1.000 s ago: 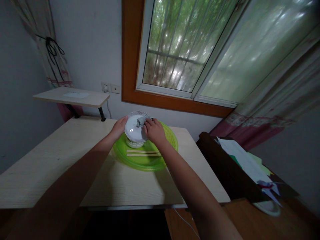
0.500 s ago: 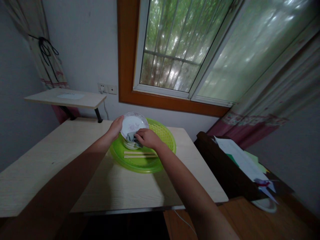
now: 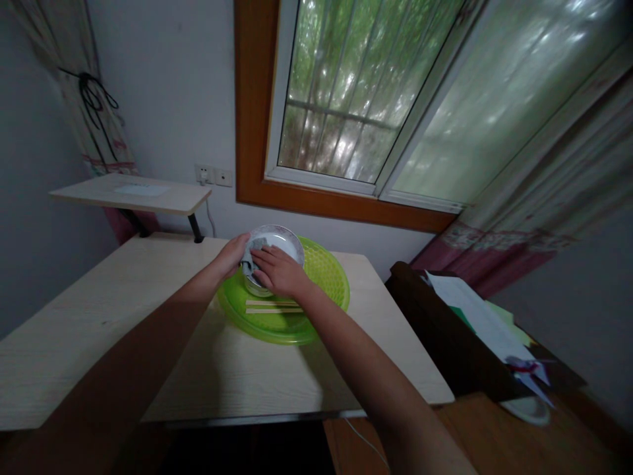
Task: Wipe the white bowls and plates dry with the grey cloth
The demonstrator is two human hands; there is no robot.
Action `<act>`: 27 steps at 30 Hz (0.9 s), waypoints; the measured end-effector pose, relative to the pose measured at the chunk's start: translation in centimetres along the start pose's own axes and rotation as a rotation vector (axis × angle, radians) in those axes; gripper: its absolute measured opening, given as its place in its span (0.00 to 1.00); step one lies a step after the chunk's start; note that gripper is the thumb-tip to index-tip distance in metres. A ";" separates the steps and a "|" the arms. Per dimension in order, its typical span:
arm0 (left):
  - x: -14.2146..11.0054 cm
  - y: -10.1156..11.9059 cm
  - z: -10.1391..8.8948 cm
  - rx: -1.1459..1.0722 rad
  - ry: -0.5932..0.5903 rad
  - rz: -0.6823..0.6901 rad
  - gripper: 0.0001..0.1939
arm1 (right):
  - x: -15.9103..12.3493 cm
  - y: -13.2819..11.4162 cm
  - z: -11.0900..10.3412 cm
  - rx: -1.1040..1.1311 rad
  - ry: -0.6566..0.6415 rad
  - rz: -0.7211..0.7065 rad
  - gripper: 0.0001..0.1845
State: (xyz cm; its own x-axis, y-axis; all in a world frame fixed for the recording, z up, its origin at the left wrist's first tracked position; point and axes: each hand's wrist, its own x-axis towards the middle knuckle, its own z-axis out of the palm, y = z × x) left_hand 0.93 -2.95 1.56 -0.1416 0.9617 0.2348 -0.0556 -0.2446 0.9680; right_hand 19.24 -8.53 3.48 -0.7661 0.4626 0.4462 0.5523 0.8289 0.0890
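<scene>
My left hand (image 3: 232, 255) grips the left rim of a white plate (image 3: 287, 243) with a patterned border, fingers closed on its edge. Pressed on the plate's face is a grey-green cloth (image 3: 250, 259), under the fingers of my right hand (image 3: 277, 269). Part of the cloth is hidden by that hand. Beneath the plate, white bowls or dishes (image 3: 257, 290) show only at their edge; I cannot tell how many. They sit on a round bright green tray (image 3: 329, 280). A pair of light chopsticks (image 3: 271, 307) lies on the tray's near side.
The tray rests on a pale wooden table (image 3: 277, 379). A small raised shelf (image 3: 133, 194) with a paper stands at the back left. Right of the table, a dark brown piece of furniture (image 3: 435, 330) bears papers (image 3: 479, 316). A window and wall lie behind.
The plate has shifted slightly to the right. My right hand has moved the cloth from the plate's near edge up to its left part, and its fingers are now more stretched out.
</scene>
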 end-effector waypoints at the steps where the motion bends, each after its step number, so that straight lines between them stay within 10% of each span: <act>1: 0.0 0.0 0.1 -0.029 -0.037 -0.033 0.16 | 0.0 0.1 0.0 -0.019 0.008 0.017 0.26; 7: 0.2 -0.1 0.5 -0.135 -0.181 -0.108 0.17 | -0.4 0.8 -0.6 -0.131 0.094 0.189 0.27; 18: -0.6 0.0 -0.5 -0.091 0.070 -0.049 0.23 | -1.3 1.8 -1.8 -0.205 0.144 0.472 0.23; 27: -0.2 -0.6 -0.9 -0.166 0.122 0.011 0.23 | -1.6 1.4 -2.0 -0.145 -0.010 0.293 0.30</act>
State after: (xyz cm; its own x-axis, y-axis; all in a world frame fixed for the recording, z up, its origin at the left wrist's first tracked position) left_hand 0.07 -3.13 0.80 -0.2613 0.9390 0.2234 -0.2143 -0.2822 0.9351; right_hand 21.94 -8.78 4.68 -0.5706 0.6781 0.4632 0.7901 0.6071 0.0845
